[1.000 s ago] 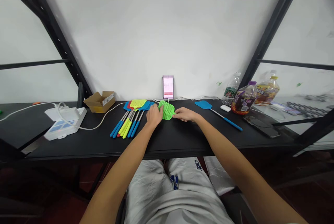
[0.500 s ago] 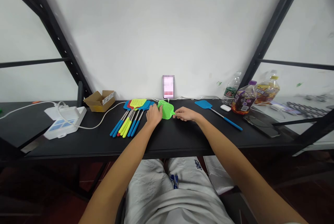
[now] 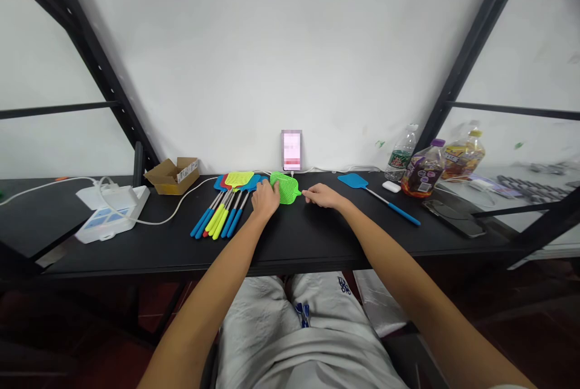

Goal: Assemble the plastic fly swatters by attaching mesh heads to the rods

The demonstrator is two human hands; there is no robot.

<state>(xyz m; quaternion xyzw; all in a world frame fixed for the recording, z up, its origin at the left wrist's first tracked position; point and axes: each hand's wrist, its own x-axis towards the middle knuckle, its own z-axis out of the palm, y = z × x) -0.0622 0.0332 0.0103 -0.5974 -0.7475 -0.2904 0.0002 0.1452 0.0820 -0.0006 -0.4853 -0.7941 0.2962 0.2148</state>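
Nothing legible for certain. Dark lettering on the white shorts (image 3: 344,285) at lower centre is too small to read, as are the white label (image 3: 187,170) on the cardboard box (image 3: 168,179) left of centre and the labels on the plastic water bottle (image 3: 399,158) and purple-capped juice bottle (image 3: 422,176) at right. Phone screen (image 3: 291,150), centre, blurred out: pink and red bands only.
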